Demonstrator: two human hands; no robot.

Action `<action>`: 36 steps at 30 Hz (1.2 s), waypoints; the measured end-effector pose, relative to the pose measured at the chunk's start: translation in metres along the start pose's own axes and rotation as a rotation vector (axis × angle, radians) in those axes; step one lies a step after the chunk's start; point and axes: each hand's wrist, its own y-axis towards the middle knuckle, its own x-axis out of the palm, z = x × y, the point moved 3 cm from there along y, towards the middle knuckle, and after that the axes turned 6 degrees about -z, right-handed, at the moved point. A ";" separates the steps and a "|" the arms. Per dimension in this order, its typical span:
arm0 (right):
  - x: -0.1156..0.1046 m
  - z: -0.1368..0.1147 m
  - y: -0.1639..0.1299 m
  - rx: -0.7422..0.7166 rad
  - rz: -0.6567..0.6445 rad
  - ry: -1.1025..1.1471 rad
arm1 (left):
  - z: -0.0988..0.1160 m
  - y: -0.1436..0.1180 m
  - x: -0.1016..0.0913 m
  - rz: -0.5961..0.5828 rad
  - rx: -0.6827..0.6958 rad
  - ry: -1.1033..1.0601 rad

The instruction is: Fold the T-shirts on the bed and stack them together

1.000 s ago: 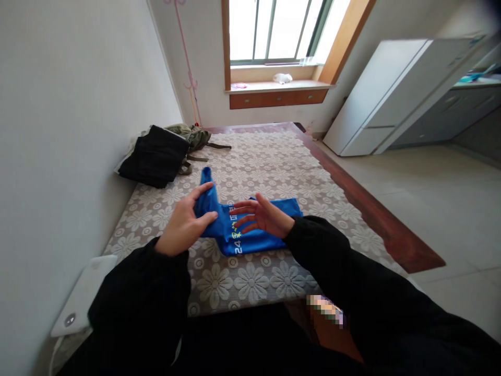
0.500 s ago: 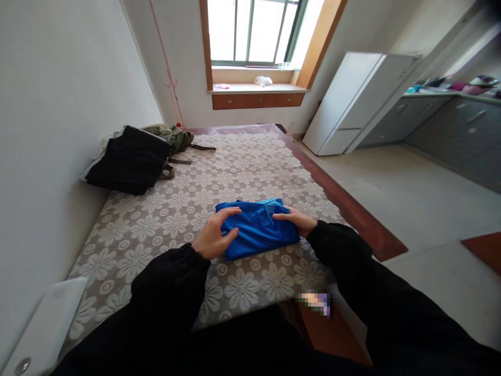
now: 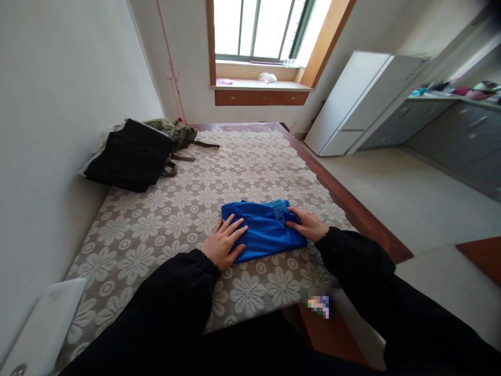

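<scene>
A blue garment [image 3: 263, 230], folded into a compact rectangle, lies on a long table covered by a white floral lace cloth [image 3: 156, 224]. My left hand [image 3: 224, 242] rests flat on its left end, fingers spread. At the garment's right edge my right hand [image 3: 309, 223] presses down, fingers touching a lighter blue fold at the top. Both arms wear black sleeves.
A black bag [image 3: 127, 155] and an olive bag [image 3: 176, 133] lie at the far left by the wall. A white laptop [image 3: 39, 329] sits at the near left. A white cabinet [image 3: 352, 99] and grey counters [image 3: 457, 130] stand to the right.
A second ago the garment was partly open, its printed side up, held in my hands. It has since been folded over into a plain rectangle, and both hands now rest on its ends.
</scene>
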 end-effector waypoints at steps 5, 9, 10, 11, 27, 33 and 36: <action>-0.002 -0.002 0.001 0.013 -0.029 -0.027 | -0.001 -0.001 0.002 0.015 0.018 -0.007; 0.001 0.003 -0.001 0.033 -0.039 -0.055 | 0.001 -0.002 0.003 0.022 0.023 0.024; 0.000 0.004 -0.002 0.043 -0.043 -0.055 | 0.002 -0.002 0.003 0.018 0.023 0.031; -0.001 0.003 -0.002 0.054 -0.043 -0.060 | 0.002 -0.003 0.003 0.011 0.024 0.038; -0.016 0.001 0.031 0.252 -0.108 -0.387 | 0.003 -0.005 0.003 0.000 -0.042 0.047; -0.001 0.009 -0.012 0.225 -0.104 -0.313 | 0.002 -0.005 0.003 0.006 -0.084 0.064; 0.002 -0.006 -0.016 0.154 -0.017 -0.228 | 0.002 -0.006 0.002 -0.010 -0.087 0.085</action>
